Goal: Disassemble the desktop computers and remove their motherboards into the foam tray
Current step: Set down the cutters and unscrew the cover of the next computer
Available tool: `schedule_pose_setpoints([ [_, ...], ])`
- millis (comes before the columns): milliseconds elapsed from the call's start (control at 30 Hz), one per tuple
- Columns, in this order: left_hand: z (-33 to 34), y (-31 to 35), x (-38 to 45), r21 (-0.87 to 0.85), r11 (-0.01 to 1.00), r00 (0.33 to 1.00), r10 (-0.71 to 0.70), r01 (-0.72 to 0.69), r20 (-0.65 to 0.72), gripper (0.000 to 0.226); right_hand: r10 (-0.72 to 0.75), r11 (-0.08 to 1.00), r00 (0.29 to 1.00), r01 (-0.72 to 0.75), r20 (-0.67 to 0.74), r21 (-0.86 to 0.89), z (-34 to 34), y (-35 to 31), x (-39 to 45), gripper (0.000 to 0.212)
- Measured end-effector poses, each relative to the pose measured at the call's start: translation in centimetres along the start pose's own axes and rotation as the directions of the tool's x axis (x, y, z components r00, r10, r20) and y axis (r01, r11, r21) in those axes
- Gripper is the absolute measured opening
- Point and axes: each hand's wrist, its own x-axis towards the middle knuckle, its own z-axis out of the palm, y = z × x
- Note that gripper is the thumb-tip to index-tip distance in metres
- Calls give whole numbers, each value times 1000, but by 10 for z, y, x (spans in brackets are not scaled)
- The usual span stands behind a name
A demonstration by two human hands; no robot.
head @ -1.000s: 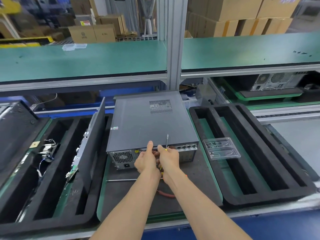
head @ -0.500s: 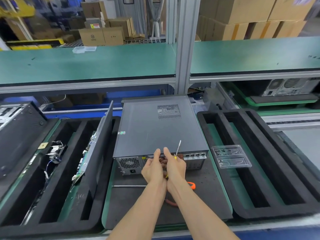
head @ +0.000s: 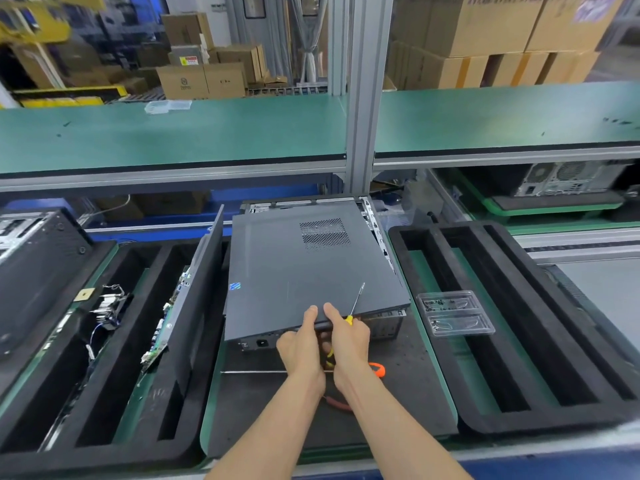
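Both hands, left hand (head: 300, 344) and right hand (head: 348, 336), pinch the near edge of the computer's side panel (head: 304, 271) mid-frame; right also holds a screwdriver (head: 356, 302).

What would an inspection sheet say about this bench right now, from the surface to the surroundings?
Surface: dark mat on a green pallet, carrying the computer.
Job's things: desktop computer lying flat, side panel slid askew, chassis edge exposed; left foam tray holds a motherboard standing on edge; right foam tray slots bare.
Clutter: clear plastic tray with small parts; orange-handled tool.
Hands: left hand and right hand grip the panel's near edge; right also holds a screwdriver.
Cables: loose wire bundle in the left foam tray.
Surroundings: green shelf, cardboard boxes, another computer.
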Motion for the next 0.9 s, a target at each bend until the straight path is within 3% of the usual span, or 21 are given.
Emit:
schedule_pose_setpoints([
  [167,-8,12,3,-135,990,998,-37,43,50,31,32,999,999,-33,41,27,-1,-4,-2,28],
  [433,-13,21,-1,-173,979,983,-76,105,167,18,151,975,983,-166,104,149,-4,-11,-5,24],
  [667,-16,20,0,-169,982,982,-57,88,180,19,162,974,978,-179,128,136,-9,-13,-7,30],
  [900,-27,34,5,-179,984,976,32,8,217,28,92,993,981,-103,169,56,-9,-12,-16,33],
])
